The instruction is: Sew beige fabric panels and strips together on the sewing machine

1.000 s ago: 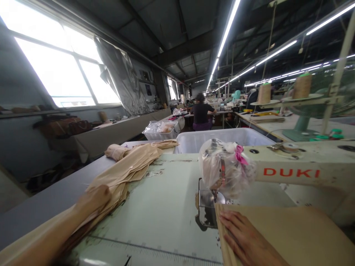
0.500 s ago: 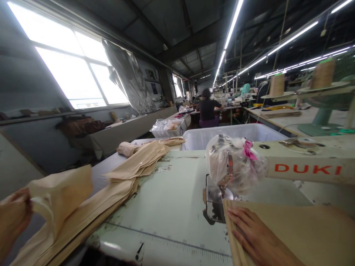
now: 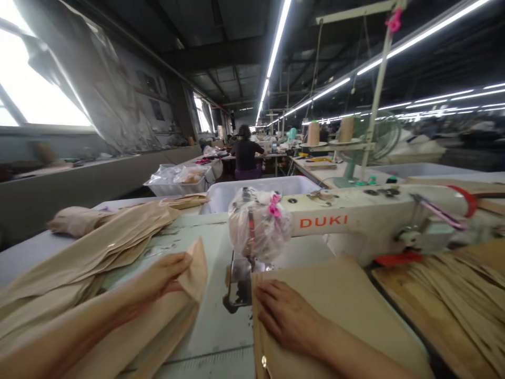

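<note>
Left grip point(image 3: 169, 271) pinches a limp tan sheet point(image 3: 196, 279) (not yet placed); right grip point(image 3: 290, 318), unclamped, presses a broad tan panel point(image 3: 349, 300); layered tan strips point(image 3: 128, 237) remain.

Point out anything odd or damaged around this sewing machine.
Clear plastic wraps the needle end of the sewing machine, gathered with a pink tie, which looks makeshift. The pale tabletop has dark, chipped-looking patches beside the metal plate, suggesting wear. The tan sheets under the right hand show no obvious damage.

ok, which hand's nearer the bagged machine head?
Right: right hand is on a tan stack just in front of the machine head; left hand holds tan sheet, farther left.
</note>
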The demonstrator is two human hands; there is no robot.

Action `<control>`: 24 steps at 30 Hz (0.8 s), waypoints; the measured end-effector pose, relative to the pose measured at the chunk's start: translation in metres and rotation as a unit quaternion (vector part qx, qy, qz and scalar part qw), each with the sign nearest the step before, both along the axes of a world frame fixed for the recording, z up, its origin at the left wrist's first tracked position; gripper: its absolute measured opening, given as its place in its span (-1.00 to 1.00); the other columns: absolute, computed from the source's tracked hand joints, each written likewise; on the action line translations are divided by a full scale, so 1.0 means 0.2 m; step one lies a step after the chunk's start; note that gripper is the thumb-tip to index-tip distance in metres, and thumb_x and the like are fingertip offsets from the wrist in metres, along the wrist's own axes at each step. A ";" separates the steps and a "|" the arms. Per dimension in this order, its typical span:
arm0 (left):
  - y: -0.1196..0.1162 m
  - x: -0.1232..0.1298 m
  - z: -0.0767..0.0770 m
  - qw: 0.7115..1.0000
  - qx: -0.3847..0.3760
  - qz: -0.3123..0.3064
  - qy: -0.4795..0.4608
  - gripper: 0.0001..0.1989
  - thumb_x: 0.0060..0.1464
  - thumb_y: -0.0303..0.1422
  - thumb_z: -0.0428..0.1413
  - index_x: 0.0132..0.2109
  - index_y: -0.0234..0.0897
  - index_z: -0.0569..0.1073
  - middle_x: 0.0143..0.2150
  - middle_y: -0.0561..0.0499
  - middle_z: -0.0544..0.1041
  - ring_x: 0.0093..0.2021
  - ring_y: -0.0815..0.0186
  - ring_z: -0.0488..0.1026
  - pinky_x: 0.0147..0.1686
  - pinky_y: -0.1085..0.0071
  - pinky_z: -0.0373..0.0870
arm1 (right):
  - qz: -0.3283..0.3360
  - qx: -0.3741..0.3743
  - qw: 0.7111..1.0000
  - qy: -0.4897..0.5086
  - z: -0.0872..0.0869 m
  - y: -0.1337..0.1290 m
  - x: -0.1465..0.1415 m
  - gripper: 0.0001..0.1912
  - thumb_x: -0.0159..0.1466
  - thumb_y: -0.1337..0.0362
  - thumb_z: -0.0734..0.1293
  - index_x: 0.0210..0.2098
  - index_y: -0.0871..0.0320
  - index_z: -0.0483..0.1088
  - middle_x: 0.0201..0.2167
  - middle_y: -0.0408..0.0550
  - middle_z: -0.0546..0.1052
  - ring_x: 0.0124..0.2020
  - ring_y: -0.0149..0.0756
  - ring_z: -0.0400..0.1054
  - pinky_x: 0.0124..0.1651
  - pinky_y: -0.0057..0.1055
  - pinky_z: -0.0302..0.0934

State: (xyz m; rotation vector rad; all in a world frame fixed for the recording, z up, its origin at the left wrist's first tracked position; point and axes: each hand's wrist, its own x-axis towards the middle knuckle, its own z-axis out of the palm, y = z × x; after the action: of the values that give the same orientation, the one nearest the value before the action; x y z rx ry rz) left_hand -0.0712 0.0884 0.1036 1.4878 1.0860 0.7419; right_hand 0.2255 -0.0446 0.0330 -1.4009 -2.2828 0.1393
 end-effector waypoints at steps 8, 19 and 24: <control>0.21 0.47 -0.29 0.980 0.157 -0.121 0.006 -0.49 0.04 0.11 0.22 -0.06 -0.19 0.62 0.10 -0.12 0.58 0.19 -0.08 0.43 0.29 0.01 0.26 | -0.010 -0.013 1.000 0.021 -0.02 0.00 -0.01 -0.51 0.39 0.13 0.27 0.24 0.21 0.33 0.20 0.04 0.43 0.20 -0.13 0.28 0.37 -0.23 0.08; -0.24 0.37 -0.55 0.925 0.310 -0.133 0.175 -0.52 0.26 -0.06 0.06 0.28 0.05 0.41 0.34 0.02 0.38 0.31 0.04 0.34 0.30 0.06 0.26 | 0.027 -0.020 0.999 0.033 -0.02 -0.02 0.02 -0.39 0.35 0.17 0.26 0.37 0.07 0.17 0.36 -0.03 0.26 0.36 -0.13 0.11 0.48 -0.16 -0.17; -0.32 0.39 -0.44 0.812 0.438 -0.164 0.350 -0.48 0.37 -0.11 -0.04 0.41 0.23 0.10 0.40 0.09 0.25 0.38 -0.02 0.21 0.27 -0.33 0.11 | 0.040 0.019 0.999 0.019 -0.04 -0.01 0.02 -0.36 0.25 0.34 0.28 0.32 0.09 0.24 0.40 -0.04 0.20 0.42 -0.19 0.01 0.50 -0.20 -0.22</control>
State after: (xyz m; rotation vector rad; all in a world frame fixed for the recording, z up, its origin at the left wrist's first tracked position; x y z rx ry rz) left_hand 0.0074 0.0237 0.0147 2.8250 0.9785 0.4395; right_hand 0.2290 -0.0463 0.0247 -1.2793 -2.2985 0.1466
